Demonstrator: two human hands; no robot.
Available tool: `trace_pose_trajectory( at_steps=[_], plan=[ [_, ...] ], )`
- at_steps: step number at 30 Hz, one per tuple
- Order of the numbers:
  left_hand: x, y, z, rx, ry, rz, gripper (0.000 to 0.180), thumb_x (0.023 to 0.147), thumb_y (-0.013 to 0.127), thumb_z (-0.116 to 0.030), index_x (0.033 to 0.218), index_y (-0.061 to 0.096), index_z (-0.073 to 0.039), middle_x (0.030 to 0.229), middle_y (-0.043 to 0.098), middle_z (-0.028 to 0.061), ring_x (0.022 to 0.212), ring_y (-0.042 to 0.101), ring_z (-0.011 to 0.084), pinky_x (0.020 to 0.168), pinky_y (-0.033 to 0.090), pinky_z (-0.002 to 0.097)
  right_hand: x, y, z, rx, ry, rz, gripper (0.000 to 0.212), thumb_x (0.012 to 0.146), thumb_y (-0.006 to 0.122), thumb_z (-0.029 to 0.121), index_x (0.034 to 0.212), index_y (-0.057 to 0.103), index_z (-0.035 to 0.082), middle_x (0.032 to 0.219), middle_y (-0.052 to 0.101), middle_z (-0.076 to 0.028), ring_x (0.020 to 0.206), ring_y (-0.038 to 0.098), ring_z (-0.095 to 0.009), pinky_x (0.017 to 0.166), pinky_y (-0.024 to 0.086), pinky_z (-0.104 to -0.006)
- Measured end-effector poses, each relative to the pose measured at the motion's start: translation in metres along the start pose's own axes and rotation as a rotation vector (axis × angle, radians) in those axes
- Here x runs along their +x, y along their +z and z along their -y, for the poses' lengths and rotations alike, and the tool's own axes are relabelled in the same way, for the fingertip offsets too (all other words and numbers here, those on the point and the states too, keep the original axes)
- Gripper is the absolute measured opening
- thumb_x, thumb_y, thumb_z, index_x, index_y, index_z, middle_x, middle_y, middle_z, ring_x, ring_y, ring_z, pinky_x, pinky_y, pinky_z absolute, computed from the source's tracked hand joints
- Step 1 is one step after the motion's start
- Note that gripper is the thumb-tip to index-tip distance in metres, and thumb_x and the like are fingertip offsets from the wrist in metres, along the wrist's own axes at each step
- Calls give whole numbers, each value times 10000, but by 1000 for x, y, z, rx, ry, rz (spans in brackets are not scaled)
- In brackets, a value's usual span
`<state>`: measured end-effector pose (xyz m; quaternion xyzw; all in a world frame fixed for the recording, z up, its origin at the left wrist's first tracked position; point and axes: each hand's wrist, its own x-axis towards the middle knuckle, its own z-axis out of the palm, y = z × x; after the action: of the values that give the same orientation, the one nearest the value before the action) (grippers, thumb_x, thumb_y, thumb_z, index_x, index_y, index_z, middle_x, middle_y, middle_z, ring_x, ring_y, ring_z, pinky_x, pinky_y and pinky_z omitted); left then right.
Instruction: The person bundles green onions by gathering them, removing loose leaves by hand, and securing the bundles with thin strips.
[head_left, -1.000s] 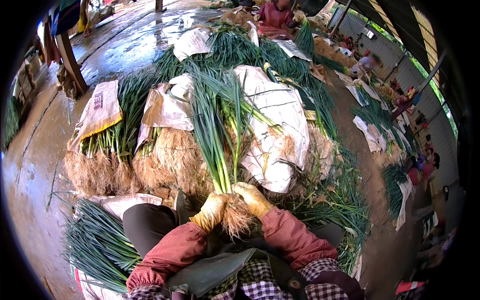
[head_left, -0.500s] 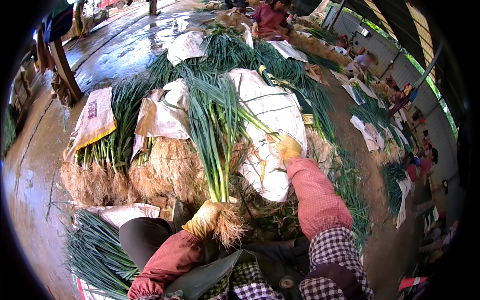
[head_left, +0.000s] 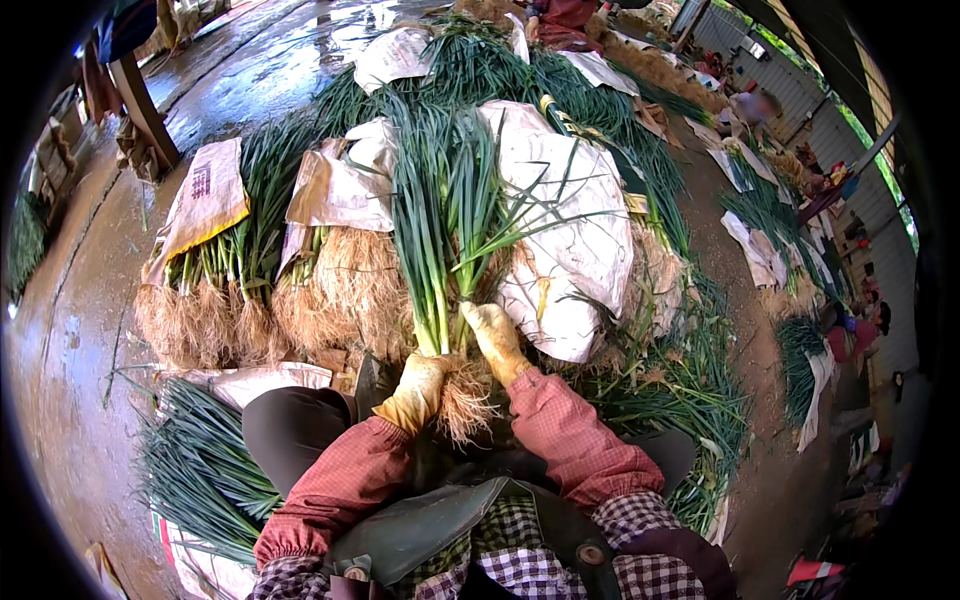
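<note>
A bunch of long green stalks [head_left: 432, 250], which look like green garlic, stands leaves away from me in front of my body. My left hand [head_left: 418, 392], in a yellowed glove, is closed around its pale lower ends. The tangled tan roots [head_left: 465, 402] hang out beside that hand. My right hand [head_left: 495, 338], gloved alike, is closed at the bunch's right side on the lower part of more stalks; its fingertips are partly hidden. Just beyond it lies a white sack [head_left: 565, 240] with a few loose leaves across it.
Rooted bundles [head_left: 350, 285] lie in a row at the left under pale sacks [head_left: 205, 195]. More greens [head_left: 200, 470] lie by my left knee, and loose leaves [head_left: 670, 400] to my right. A post [head_left: 143, 115] stands far left; a person [head_left: 570, 22] sits at the far side.
My right hand has come left and nearer from over the white sack to beside the bunch, and the stalks it held are now alongside the others. My left hand keeps its grip.
</note>
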<state>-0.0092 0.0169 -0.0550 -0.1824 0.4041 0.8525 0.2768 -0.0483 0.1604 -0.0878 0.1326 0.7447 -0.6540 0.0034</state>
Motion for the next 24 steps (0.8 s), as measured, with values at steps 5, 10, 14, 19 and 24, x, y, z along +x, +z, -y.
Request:
trace_pose_trajectory(
  at_steps=[5, 10, 14, 19, 24],
  plan=[
    [-14, 10, -3, 232, 125, 60, 148, 727, 612, 17, 871, 593, 47, 705, 598, 81, 570, 570, 161, 511, 466, 275, 27, -28, 38, 279, 298, 207, 124, 797, 642, 157, 783, 559, 65, 587, 505, 20, 439, 437, -70, 411, 362, -211],
    [-13, 12, -4, 30, 19, -79, 144, 722, 590, 35, 860, 584, 76, 706, 599, 120, 544, 579, 217, 484, 481, 309, -2, -18, 39, 383, 79, 88, 83, 837, 584, 93, 864, 578, 14, 659, 555, -8, 494, 484, -59, 432, 382, -181],
    [2, -9, 4, 47, 43, -122, 145, 725, 567, 52, 868, 561, 73, 723, 583, 129, 559, 572, 234, 486, 478, 319, -28, -46, 92, 538, -355, -261, 127, 854, 581, 149, 839, 553, 26, 691, 544, -7, 551, 498, -67, 495, 418, -187],
    [-22, 13, -24, -158, 7, 329, 200, 772, 515, 31, 971, 500, 24, 908, 593, 163, 610, 572, 154, 521, 483, 208, -22, -111, 84, 789, -103, -292, 182, 895, 502, 225, 941, 538, 53, 757, 542, -26, 587, 513, -105, 466, 424, -211],
    [-20, 10, -13, -72, 29, 296, 195, 770, 488, 52, 962, 510, 24, 882, 585, 144, 733, 600, 207, 635, 521, 287, -31, -34, 63, 720, 65, 242, 264, 867, 531, 222, 1047, 518, 28, 866, 575, -77, 623, 555, -162, 433, 447, -230]
  ],
)
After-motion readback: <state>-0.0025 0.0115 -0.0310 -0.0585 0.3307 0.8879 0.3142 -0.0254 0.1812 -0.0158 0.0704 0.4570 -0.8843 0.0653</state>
